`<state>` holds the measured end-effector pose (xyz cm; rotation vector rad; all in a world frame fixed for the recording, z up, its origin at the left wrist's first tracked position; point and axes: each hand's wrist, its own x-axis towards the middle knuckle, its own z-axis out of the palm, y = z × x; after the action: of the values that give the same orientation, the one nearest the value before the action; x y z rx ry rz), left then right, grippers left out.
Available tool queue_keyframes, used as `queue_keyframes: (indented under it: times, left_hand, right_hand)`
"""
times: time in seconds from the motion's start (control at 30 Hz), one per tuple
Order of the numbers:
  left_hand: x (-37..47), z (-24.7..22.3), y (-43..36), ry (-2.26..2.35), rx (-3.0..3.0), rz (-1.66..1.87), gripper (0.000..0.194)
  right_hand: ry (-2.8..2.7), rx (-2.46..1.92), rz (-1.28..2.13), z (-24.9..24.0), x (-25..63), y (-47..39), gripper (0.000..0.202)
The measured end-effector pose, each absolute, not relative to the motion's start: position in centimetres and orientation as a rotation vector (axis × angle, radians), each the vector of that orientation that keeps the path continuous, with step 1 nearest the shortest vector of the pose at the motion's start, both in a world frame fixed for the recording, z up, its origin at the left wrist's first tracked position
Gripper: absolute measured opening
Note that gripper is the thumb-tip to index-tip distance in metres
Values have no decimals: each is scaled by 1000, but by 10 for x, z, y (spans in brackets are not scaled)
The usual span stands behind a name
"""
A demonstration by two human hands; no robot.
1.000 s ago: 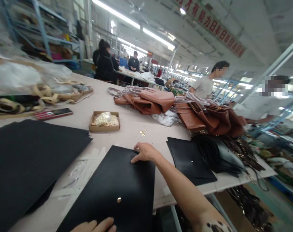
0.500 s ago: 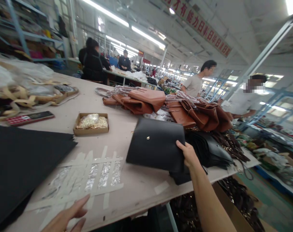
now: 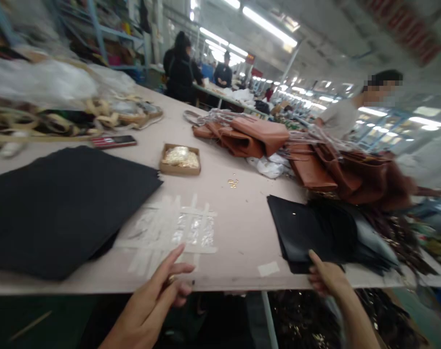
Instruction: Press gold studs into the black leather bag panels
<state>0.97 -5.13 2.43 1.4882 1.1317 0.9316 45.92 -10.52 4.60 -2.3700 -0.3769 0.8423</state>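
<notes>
In the head view, my left hand (image 3: 158, 295) hovers over the table's front edge, fingers apart and nothing in them. It is nearest to a taped patch (image 3: 184, 225) of clear film and pale strips on the tabletop. At the right, my right hand (image 3: 327, 278) grips the front edge of a black leather panel (image 3: 296, 232), thumb on top and fingers curled below. That panel, with a small gold fitting, lies flat on a stack of black leather pieces (image 3: 366, 237). Small gold fittings (image 3: 233, 183) are scattered mid-table.
A large stack of black sheets (image 3: 60, 208) covers the left. Behind are a cardboard box (image 3: 180, 169) of gold parts, a phone-like object (image 3: 115, 141), and brown leather bags (image 3: 257, 133). Dark straps with metal parts fill a container (image 3: 304, 320) below. People (image 3: 338, 118) stand across the table.
My right hand has lowered the black panel rightward onto the stack of black pieces. The view has swung left, and my left hand appears farther in, still open.
</notes>
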Motion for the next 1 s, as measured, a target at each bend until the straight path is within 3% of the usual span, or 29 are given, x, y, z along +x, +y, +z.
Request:
queue_keyframes:
  times: [0.1, 0.23, 0.37, 0.57, 1.0]
  left_hand:
    - [12, 40, -52, 1069, 1486, 862, 54]
    - [9, 41, -53, 1097, 1559, 879, 60]
    - [3, 45, -56, 1078, 1672, 899, 62]
    - [-12, 42, -57, 1020, 1853, 954, 67]
    - [-40, 28, -61, 1057, 1920, 947, 75]
  right_hand:
    - [-943, -2526, 765, 57, 438, -100, 43]
    - [-1513, -1959, 566, 73, 344, -78, 37]
    - [-1932, -1492, 686, 86, 230, -58, 17]
    - [-2075, -1082, 831, 86, 161, -42, 25]
    - [-2144, -1255, 984, 80, 129, -27, 19]
